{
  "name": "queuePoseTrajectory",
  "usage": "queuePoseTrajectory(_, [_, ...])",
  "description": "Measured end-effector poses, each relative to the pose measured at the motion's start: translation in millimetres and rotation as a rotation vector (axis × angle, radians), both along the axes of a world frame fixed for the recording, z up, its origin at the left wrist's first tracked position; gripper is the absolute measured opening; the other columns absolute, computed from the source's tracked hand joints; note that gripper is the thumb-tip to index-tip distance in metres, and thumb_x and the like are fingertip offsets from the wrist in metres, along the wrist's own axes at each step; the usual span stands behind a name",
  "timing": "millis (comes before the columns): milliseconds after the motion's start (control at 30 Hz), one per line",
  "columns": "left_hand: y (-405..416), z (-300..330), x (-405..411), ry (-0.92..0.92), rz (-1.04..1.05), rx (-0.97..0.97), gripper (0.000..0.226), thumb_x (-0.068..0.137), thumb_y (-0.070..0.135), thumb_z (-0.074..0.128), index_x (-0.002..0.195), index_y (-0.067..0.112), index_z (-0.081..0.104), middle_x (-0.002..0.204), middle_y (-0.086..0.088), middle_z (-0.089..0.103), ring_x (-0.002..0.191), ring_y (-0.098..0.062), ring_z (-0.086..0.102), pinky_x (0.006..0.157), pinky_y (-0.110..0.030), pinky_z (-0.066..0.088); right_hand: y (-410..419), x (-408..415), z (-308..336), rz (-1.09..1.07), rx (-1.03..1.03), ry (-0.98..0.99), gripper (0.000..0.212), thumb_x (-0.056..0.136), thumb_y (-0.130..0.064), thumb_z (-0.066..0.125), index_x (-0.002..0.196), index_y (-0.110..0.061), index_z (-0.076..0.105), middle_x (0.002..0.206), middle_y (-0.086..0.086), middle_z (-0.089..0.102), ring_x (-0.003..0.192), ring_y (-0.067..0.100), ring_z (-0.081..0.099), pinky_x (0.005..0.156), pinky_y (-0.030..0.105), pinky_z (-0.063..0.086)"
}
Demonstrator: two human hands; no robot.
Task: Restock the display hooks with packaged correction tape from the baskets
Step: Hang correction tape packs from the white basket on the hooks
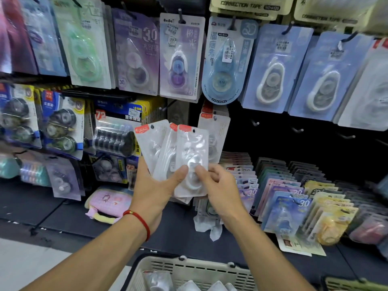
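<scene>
My left hand (152, 191) holds a fan of three white correction tape packs (159, 148) with red-orange top corners, raised before the display wall. My right hand (220, 185) pinches the lower part of the frontmost pack (192, 143), thumb against its clear blister. Behind the fan, matching white packs (218, 131) hang on a hook. To their right, bare hooks (255, 123) stick out of the dark panel. A beige basket (189, 267) sits at the bottom edge, holding more clear-wrapped packs.
Rows of blue, purple and green correction tape packs (181, 57) hang above. Standing rows of packs (289, 204) fill the dark shelf at right. A pink pouch (109, 201) lies on the shelf at left. A second basket's rim (354, 284) shows at bottom right.
</scene>
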State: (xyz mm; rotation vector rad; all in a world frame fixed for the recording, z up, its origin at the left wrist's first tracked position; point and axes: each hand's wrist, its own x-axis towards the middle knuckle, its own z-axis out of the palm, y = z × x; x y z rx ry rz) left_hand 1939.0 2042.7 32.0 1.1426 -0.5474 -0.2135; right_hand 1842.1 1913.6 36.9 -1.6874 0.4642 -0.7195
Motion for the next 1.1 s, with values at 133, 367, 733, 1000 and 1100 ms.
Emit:
queuePoseTrajectory(133, [3, -2, 6, 0.046, 0.056, 0.016, 0.076, 0.071, 0.035, 0.092, 0.137, 0.033, 0.056, 0.131, 0.007, 0.072, 0.124, -0.018, 0.068, 0.111, -0.053, 0.051, -9, -3, 7, -0.114, -0.008, -0.132, 0.021, 0.102, -0.041, 0.066, 0.114, -0.026, 0.059, 0.099, -0.003, 0.076, 0.059, 0.022, 0.070, 0.046, 0.037, 0.055])
queuePoseTrajectory(367, [5, -7, 15, 0.074, 0.141, 0.045, 0.065, 0.071, 0.034, 0.089, 0.128, 0.033, 0.058, 0.121, 0.009, 0.074, 0.115, -0.014, 0.071, 0.108, -0.050, 0.053, -23, -2, 12, -0.135, 0.073, -0.207, 0.021, 0.101, -0.028, 0.070, 0.120, -0.032, 0.062, 0.103, -0.010, 0.079, 0.076, 0.019, 0.078, 0.054, 0.033, 0.061])
queuePoseTrajectory(733, [4, -1, 10, -0.003, 0.125, 0.038, 0.068, 0.074, 0.029, 0.088, 0.135, 0.030, 0.058, 0.125, 0.009, 0.073, 0.117, -0.014, 0.071, 0.104, -0.050, 0.056, -23, -6, 0, -0.281, -0.111, 0.387, 0.062, 0.100, -0.055, 0.059, 0.150, -0.021, 0.044, 0.125, 0.001, 0.066, 0.110, 0.025, 0.070, 0.091, 0.040, 0.053])
queuePoseTrajectory(1000, [1, -3, 0, 0.033, -0.047, 0.074, 0.069, 0.073, 0.023, 0.091, 0.134, 0.020, 0.058, 0.127, -0.005, 0.074, 0.119, -0.026, 0.071, 0.103, -0.057, 0.056, -2, -1, 1, 0.090, 0.042, 0.063, 0.022, 0.095, -0.033, 0.077, 0.106, -0.014, 0.075, 0.101, 0.006, 0.080, 0.097, 0.025, 0.077, 0.083, 0.044, 0.064])
queuePoseTrajectory(1100, [1, -3, 0, 0.048, -0.082, 0.084, 0.056, 0.084, 0.021, 0.088, 0.132, 0.024, 0.060, 0.124, -0.004, 0.075, 0.114, -0.029, 0.073, 0.089, -0.056, 0.062, -2, -1, 2, 0.040, 0.054, -0.041, 0.016, 0.100, -0.026, 0.070, 0.113, -0.016, 0.068, 0.102, 0.005, 0.080, 0.096, 0.023, 0.077, 0.083, 0.041, 0.065])
